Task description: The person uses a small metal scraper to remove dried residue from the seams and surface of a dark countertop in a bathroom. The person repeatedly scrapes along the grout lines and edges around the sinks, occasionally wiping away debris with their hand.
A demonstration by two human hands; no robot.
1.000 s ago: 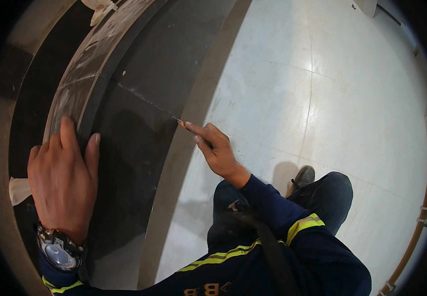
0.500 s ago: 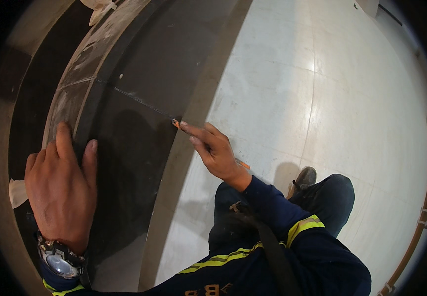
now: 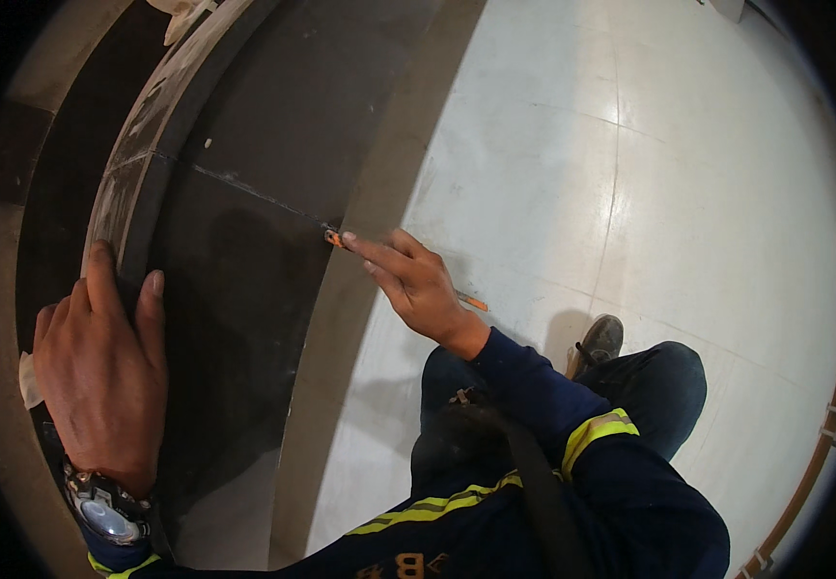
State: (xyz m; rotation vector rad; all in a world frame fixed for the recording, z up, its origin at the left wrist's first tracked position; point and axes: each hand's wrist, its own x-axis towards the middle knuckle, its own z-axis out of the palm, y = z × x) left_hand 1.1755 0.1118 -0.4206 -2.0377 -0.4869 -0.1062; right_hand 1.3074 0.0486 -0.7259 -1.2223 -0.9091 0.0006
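My right hand [image 3: 421, 292] grips a slim orange utility knife [image 3: 332, 237], its index finger stretched along it toward the tip. The back end of the knife sticks out behind the palm. Its tip rests at the right end of a pale, rough joint line [image 3: 254, 190] that crosses the dark tiled surface [image 3: 244, 261]. Most of the knife's body is hidden by my fingers. My left hand [image 3: 104, 357], with a watch [image 3: 104, 511] on the wrist, lies palm down with fingers apart. Its index fingertip touches the dusty raised ledge [image 3: 128, 183].
A brownish border strip [image 3: 341, 323] edges the dark surface. Beyond it spreads a pale tiled floor [image 3: 553, 154], where my shoe [image 3: 601, 336] stands. Whitish crumpled material [image 3: 183, 14] sits at the top left, and a brown pipe [image 3: 814, 473] runs along the far right.
The whole view has shifted slightly, so the ledge and my left hand appear farther left. The knife tip stays at about the same end of the joint line.
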